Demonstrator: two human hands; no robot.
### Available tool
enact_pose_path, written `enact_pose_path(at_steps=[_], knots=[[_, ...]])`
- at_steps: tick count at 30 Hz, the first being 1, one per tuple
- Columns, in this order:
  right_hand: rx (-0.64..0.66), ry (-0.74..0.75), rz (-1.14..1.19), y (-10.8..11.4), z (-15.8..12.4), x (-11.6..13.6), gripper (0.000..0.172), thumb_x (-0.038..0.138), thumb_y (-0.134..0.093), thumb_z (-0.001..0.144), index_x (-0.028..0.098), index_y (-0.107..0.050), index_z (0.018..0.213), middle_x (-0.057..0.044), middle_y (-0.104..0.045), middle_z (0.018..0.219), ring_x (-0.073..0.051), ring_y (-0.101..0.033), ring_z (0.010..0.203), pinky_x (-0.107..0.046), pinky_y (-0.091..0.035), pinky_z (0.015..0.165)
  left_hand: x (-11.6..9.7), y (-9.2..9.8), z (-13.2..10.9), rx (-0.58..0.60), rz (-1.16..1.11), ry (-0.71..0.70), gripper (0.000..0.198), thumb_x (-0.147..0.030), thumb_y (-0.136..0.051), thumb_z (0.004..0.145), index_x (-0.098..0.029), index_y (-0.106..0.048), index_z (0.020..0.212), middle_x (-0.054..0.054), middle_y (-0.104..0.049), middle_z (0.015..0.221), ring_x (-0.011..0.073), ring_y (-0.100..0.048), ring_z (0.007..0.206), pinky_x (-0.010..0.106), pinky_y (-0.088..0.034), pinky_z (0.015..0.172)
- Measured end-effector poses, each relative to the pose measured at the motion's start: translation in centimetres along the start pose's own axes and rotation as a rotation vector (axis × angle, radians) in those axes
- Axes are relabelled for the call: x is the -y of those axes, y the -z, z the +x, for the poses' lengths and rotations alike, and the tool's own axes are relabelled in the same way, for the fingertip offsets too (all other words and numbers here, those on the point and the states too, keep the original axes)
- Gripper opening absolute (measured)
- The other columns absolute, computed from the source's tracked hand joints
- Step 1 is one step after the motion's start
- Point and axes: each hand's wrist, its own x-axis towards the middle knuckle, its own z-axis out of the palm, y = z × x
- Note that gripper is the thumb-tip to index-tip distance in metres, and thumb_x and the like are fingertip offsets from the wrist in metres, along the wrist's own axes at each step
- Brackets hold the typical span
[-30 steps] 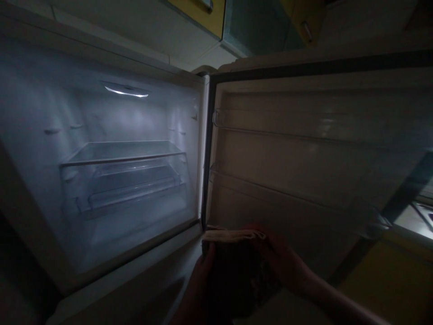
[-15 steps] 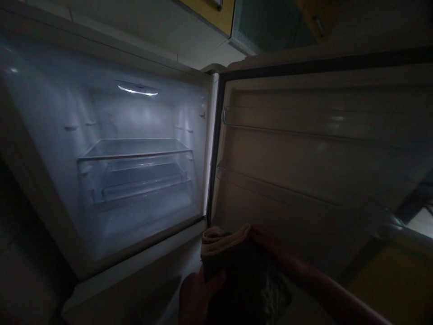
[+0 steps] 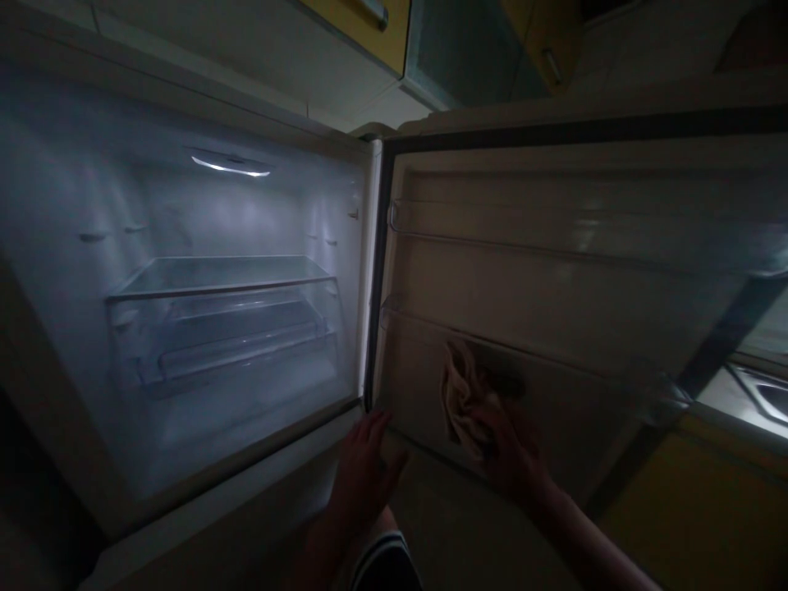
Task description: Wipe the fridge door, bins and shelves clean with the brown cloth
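An empty fridge [image 3: 203, 328] stands open in a dark kitchen, lit from inside by a lamp [image 3: 231, 167]. Its door [image 3: 554, 279] swings out to the right. My right hand [image 3: 514, 455] grips a crumpled beige cloth [image 3: 465, 394] and presses it against the lower shelf of the door's inner side. My left hand [image 3: 366, 468] is open, fingers stretched out, at the fridge's bottom front edge near the hinge corner. It holds nothing.
Inside the fridge are a glass shelf [image 3: 215, 279] and a clear drawer [image 3: 234, 349] below it. Yellow wall cupboards [image 3: 369, 25] hang above. A counter with a metal sink [image 3: 757, 394] shows at the far right behind the door.
Both hands held the folded cloth low in front of the door. Now the left hand has let go and the right hand has lifted the cloth up onto the door's inner side.
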Motion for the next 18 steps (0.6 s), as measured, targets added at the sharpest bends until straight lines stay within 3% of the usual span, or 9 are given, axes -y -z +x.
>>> enact_pose_path(at_steps=[2,5,8,11,14,18], knots=[[0.142,0.022,-0.041,-2.2,1.5,-0.9,0.049,0.027,-0.073,0.087,0.026,-0.074,0.136,-0.016,-0.071,0.142,-0.034,-0.069,0.130,-0.048,-0.058,0.112,1.8,-1.4,-0.2,-0.008,0.206,-0.093,0.054,-0.038,-0.073,0.100,-0.028,-0.063,0.153,0.015,-0.062,0.163,0.0385,-0.056,0.154,0.072,-0.041,0.129],[0.438,0.020,0.013,-6.9,3.7,-1.0,0.068,0.017,-0.073,0.084,0.021,-0.064,0.151,-0.016,-0.064,0.155,-0.032,-0.062,0.142,-0.049,-0.050,0.123,3.7,-3.3,-1.1,-0.016,0.279,-0.127,0.059,-0.022,-0.070,0.098,-0.028,-0.058,0.155,0.016,-0.055,0.169,0.0351,-0.059,0.151,0.063,-0.054,0.121],[0.664,0.048,0.098,-11.4,5.1,-0.6,0.054,0.012,-0.071,0.086,0.018,-0.071,0.140,-0.017,-0.069,0.147,-0.030,-0.066,0.136,-0.044,-0.050,0.121,4.3,-3.8,-1.6,0.007,0.260,-0.134,0.069,-0.017,-0.068,0.097,-0.029,-0.049,0.162,0.016,-0.050,0.172,0.0335,-0.059,0.152,0.057,-0.059,0.118],[0.832,0.002,0.257,-14.1,5.8,-0.7,0.032,0.015,-0.066,0.093,0.017,-0.076,0.123,-0.011,-0.078,0.128,-0.025,-0.073,0.117,-0.037,-0.055,0.107,4.1,-3.3,-1.5,0.014,0.268,-0.148,0.070,-0.019,-0.068,0.099,-0.032,-0.047,0.164,0.015,-0.050,0.173,0.0347,-0.059,0.152,0.058,-0.059,0.119],[0.920,-0.058,0.335,-14.1,5.6,-2.0,0.030,0.021,-0.069,0.092,0.018,-0.078,0.120,-0.008,-0.080,0.123,-0.023,-0.074,0.110,-0.032,-0.057,0.098,3.7,-2.4,-1.3,0.031,0.277,-0.153,0.063,-0.023,-0.064,0.103,-0.035,-0.049,0.163,0.012,-0.052,0.172,0.0332,-0.061,0.150,0.057,-0.060,0.118],[1.023,-0.233,0.354,-9.7,3.9,-5.2,0.044,0.032,-0.082,0.082,0.019,-0.080,0.125,-0.007,-0.079,0.126,-0.025,-0.072,0.113,-0.032,-0.057,0.096,3.4,-1.9,-1.2,0.049,0.287,-0.158,0.054,-0.022,-0.060,0.105,-0.035,-0.056,0.157,0.011,-0.056,0.169,0.0304,-0.066,0.145,0.051,-0.064,0.114]])
